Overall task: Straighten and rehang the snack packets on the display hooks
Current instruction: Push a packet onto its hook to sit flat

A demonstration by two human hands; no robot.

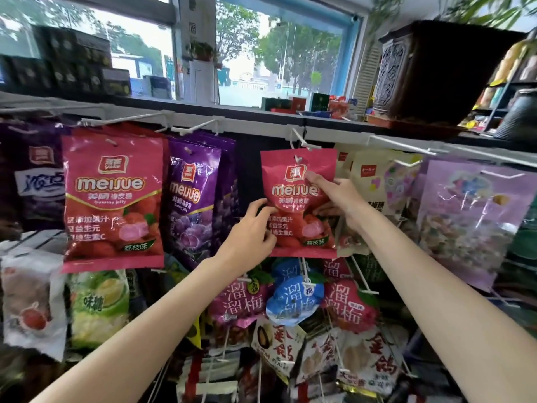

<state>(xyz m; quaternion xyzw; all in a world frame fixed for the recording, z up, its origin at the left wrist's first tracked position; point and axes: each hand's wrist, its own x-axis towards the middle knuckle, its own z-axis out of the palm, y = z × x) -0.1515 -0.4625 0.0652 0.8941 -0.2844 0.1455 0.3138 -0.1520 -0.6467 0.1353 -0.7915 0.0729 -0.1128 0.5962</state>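
Red meijue gummy packet mid-frame under a white hook, left hand pinching its left edge, right hand gripping its right side, index finger laid straight across the front

My left hand and right hand were bare, with no rings, watch or gloves. Both forearms were uncovered too, running in from five and seven o'clock with no sleeve visible. My nails were short and unpainted.
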